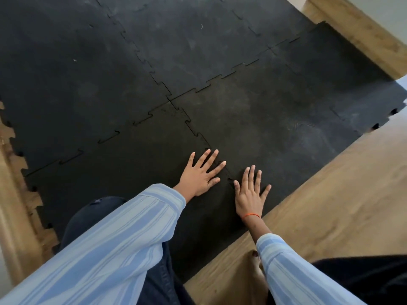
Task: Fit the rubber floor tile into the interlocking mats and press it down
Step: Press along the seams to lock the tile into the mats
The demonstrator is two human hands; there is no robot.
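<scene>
A black rubber floor tile (275,128) is lying flat among the interlocking mats (99,62), its toothed far edge meshing with the mat beyond it and its toothed left edge meeting a neighbouring mat (123,172) along a jigsaw seam (198,133) that is running down toward the person. The tile's near edge is sitting along the wooden floor (330,205), at the near right side of the matted area. Both bare hands are lying palm-down at the near end of that seam, one on each side of it. The left hand (201,176) is resting on the neighbouring mat with its fingers (206,159) spread wide and straight, the tips of the inner ones reaching onto the seam's teeth. The right hand (250,194) is resting flat on the tile close to its near edge, fingers likewise splayed and extended, the thumb pointing out to the right; neither hand is gripping anything. A thin orange band (251,215) is circling the right wrist. Pale blue striped sleeves (110,249) are covering both forearms, and a knee in dark trousers (94,212) is resting on the mat beneath the left arm. Toothed mat edges are lying exposed against the wood at the left side, and a wooden skirting board (356,29) is bordering the mats at the far right corner.
</scene>
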